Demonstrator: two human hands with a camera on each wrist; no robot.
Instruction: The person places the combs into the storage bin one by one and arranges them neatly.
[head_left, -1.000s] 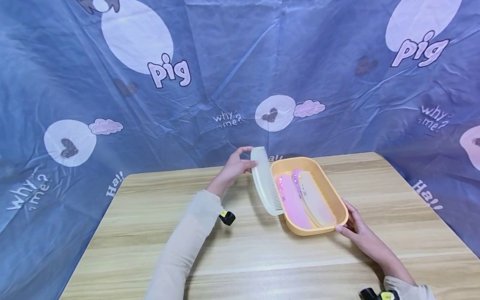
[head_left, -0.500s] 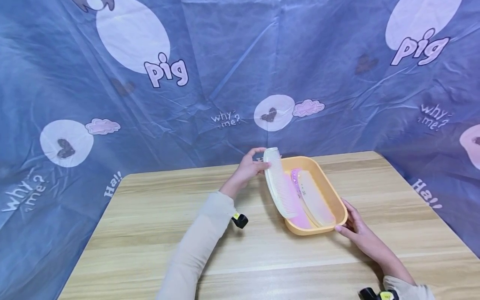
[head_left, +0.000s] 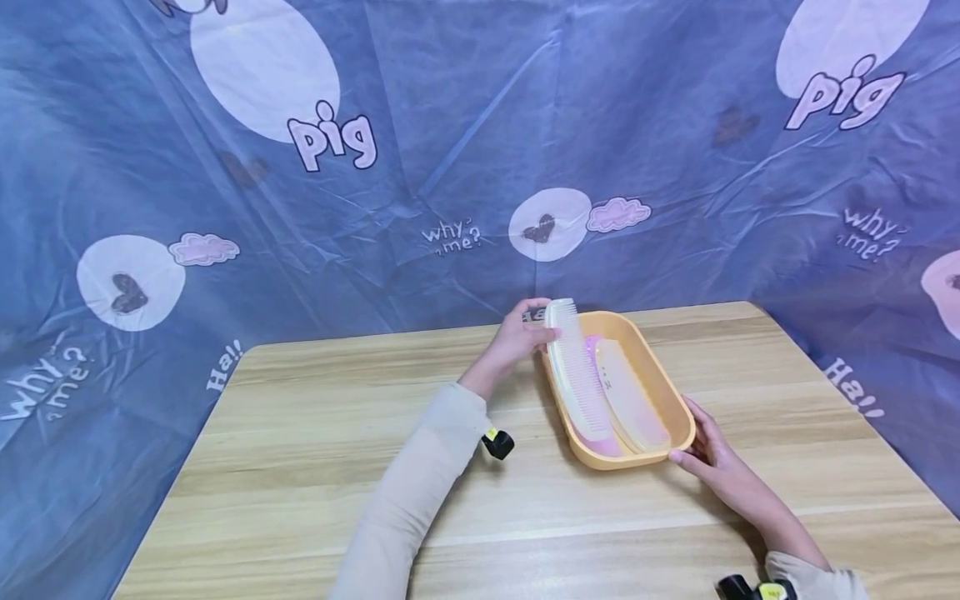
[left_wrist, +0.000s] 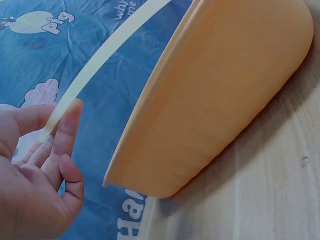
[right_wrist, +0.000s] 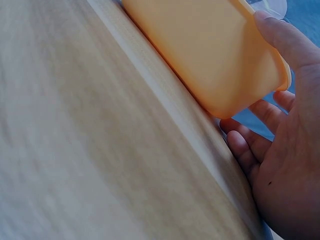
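My left hand [head_left: 521,337] pinches a pale, curved comb [head_left: 573,375] by its upper end, thumb on one face and fingers on the other. The comb slants over the left side of an orange plastic container [head_left: 667,392], its teeth facing right. Inside lie a cream comb [head_left: 633,400] and a pink comb [head_left: 609,446], the latter mostly hidden under the held one. A bit of purple [head_left: 591,343] shows beside the cream comb. My right hand [head_left: 716,454] grips the container's near right corner; in the right wrist view the thumb [right_wrist: 280,35] lies on the rim, with fingers around the side.
The container stands on a wood-grain table [head_left: 315,467], towards its far edge. Behind the table hangs a blue printed cloth [head_left: 450,125]. A black wrist device [head_left: 498,443] sits at the left cuff and another black device [head_left: 750,588] at the right.
My left hand has carried the pale comb rightward, from beside the container's left rim to over its inside, covering much of the pink comb. My right hand has stayed at the corner.
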